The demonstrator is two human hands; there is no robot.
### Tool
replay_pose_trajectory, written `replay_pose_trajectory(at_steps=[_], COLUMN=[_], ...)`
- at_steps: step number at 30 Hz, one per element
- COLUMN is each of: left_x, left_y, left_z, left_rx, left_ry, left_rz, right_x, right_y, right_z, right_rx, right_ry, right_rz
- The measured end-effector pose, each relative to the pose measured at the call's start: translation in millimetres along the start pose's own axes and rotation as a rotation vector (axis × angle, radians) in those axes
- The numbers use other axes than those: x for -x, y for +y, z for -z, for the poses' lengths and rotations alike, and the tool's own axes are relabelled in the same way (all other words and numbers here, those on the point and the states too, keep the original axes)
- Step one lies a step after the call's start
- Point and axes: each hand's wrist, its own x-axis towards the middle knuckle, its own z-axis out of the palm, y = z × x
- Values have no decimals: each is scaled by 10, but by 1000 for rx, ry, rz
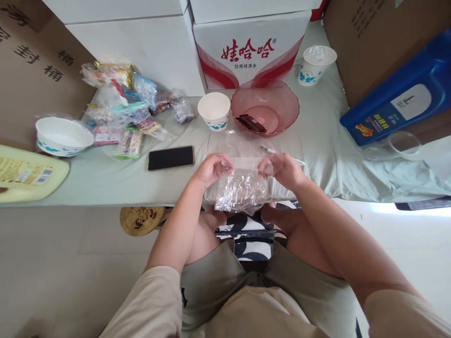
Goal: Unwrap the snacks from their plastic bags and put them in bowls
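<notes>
A clear plastic bag is stretched between my two hands at the table's front edge. My left hand pinches the bag's upper left side, fingers curled. On the other side my right hand grips the upper right corner. The bag looks crinkled and see-through, and I cannot make out anything inside it. Behind my right hand a thin white pen-like stick is partly covered. Just beyond the bag stand a white paper cup with blue leaves and a pink ribbed bowl holding a dark wrapped packet.
Wrapped snacks are heaped at the left, near a white paper bowl and a black phone. Boxes line the back. Another paper cup, a blue bottle and a clear cup stand at the right.
</notes>
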Motion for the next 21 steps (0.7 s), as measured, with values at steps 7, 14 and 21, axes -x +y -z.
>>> replay_pose_trajectory(at_steps=[7,14,21], left_x=[-68,-51,-51], left_y=[-93,-47,22], left_z=[-50,-42,-60], left_rx=[-355,-142,-87], left_ry=[112,182,298], left_rz=[-133,-177,-237], right_x=[-48,-30,-29], right_y=[138,130,93], right_z=[-13,-26,35], right_rx=[182,13,-43], right_ry=[179,157,223], right_rz=[18,-143,-148])
